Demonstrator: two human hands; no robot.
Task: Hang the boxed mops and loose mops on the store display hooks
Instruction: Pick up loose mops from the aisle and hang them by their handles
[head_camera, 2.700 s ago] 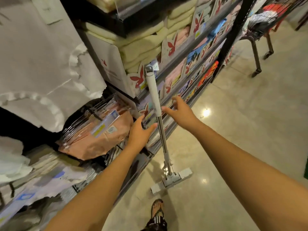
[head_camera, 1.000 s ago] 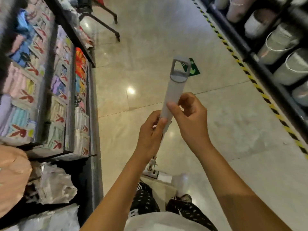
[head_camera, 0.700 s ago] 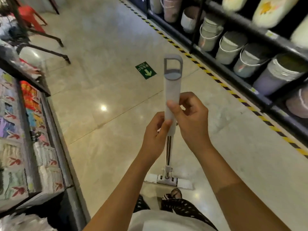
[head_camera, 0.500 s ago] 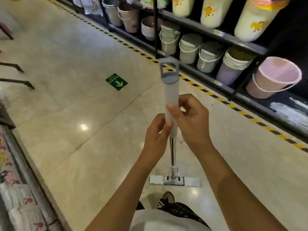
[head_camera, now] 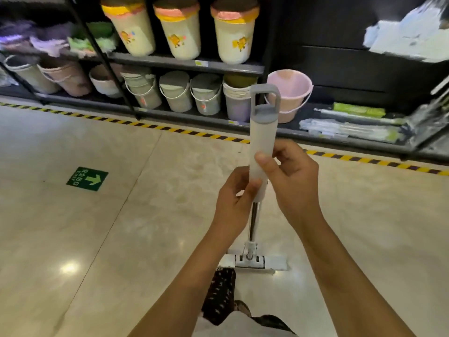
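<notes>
I hold a loose flat mop (head_camera: 263, 132) upright in front of me. Its white grip ends in a grey hanging loop at the top, and its white flat head (head_camera: 252, 261) hangs just above the floor near my feet. My left hand (head_camera: 234, 203) grips the lower end of the white grip. My right hand (head_camera: 291, 176) grips it slightly higher, thumb across the front. Several wrapped mops (head_camera: 349, 130) lie on the bottom shelf at the right.
A dark shelf unit (head_camera: 189, 65) ahead carries tall lidded bins above and several buckets below, with a pink bucket (head_camera: 289, 93) behind the mop's loop. Yellow-black tape (head_camera: 170, 127) lines the floor along the shelf. A green arrow sign (head_camera: 87, 178) marks the floor at left.
I took the mop from leaning on the towel shelf and turned right with it. The bucket shelves now face me and are closer. Both hands keep the same grip.
</notes>
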